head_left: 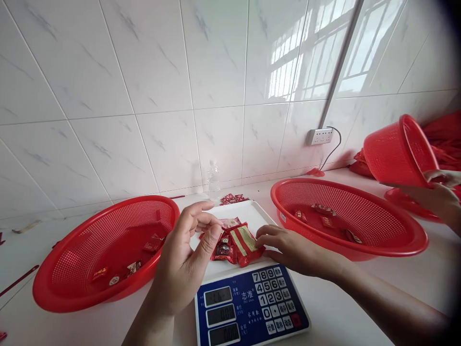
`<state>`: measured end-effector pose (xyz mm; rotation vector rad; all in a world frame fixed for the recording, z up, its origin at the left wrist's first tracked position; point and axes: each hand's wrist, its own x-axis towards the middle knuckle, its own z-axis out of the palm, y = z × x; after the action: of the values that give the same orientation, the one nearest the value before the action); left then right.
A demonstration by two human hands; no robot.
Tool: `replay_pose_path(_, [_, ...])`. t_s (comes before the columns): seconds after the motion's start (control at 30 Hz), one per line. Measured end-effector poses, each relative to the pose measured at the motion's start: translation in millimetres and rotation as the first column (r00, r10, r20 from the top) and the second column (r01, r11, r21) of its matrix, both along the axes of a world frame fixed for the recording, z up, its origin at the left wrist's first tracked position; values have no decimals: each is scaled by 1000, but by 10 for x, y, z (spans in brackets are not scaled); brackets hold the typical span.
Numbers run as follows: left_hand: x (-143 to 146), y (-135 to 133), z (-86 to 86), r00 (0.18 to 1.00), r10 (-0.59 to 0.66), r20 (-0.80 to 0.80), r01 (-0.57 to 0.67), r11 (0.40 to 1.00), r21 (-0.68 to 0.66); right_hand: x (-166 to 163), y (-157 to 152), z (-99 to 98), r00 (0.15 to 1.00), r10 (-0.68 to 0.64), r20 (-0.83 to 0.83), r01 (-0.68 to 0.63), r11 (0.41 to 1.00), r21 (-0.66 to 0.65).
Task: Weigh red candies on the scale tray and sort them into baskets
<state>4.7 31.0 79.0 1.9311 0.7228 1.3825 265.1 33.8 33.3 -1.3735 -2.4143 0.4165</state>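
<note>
Fingers [265,235] of your right hand [293,251] lie spread and nearly flat, their tips touching the red snack packets [236,244] piled on the white tray [248,210] of the blue scale [248,305]. Your left hand [182,262] hovers beside the pile with its fingers loosely curled and its thumb at the packets' edge; whether it pinches one, you cannot tell. Red baskets flank the scale on the bench [342,312], the left basket [72,269] and right basket [396,235] each holding a few packets. At far right, a co-worker's hand [435,197] tips a small red basket [398,151].
</note>
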Motion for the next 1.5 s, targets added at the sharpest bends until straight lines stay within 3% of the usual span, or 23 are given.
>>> replay_pose_path(0.13, [16, 7, -10, 999, 14, -42, -14, 1000, -2, 22, 6, 11, 997, -14, -70, 21, 996, 89])
replay_pose_path(0.23, [38, 22, -23, 997, 28, -69, -30, 999, -26, 45, 23, 90, 977, -112, -180, 140, 979, 149])
replay_pose_path(0.4, [66, 56, -63, 987, 3, -158, -26, 990, -142, -83, 46, 282, 868, -223, -445, 306, 944, 124])
replay_pose_path(0.57, [80, 37, -26, 982, -81, -173, 37, 969, -246, -374, 35, 453, 717, -118, -688, 264, 958, 111])
replay_pose_path(0.73, [99, 17, 53, 993, -45, 109, 77, 949, -307, -594, 36, 528, 567, -15, -824, 206, 971, 124])
replay_pose_path(0.87, [84, 27, 67, 968, -187, 168, 233, 917, -323, -691, 12, 510, 381, 49, -923, 109, 989, 97])
replay_pose_path(0.93, [78, 16, 59, 969, -150, 197, 207, 928, -309, -707, -9, 492, 305, 76, -949, 37, 995, 92])
replay_pose_path(1.03, [83, -20, 43, 968, -41, 247, 117, 947, -300, -711, -44, 475, 368, 96, -925, -90, 994, 68])
replay_pose_path(1.17, [94, -56, 43, 970, -44, 238, 112, 953, -283, -723, -84, 472, 501, 75, -862, -183, 983, -21])
replay_pose_path(1.37, [101, -38, 98, 986, -153, 60, 163, 953, -257, -740, -102, 469, 500, 35, -865, -40, 999, 18])
replay_pose_path(1.5, [125, -26, 114, 982, -189, 6, 185, 950, -251, -729, -103, 494, 422, 22, -906, -78, 997, -12])
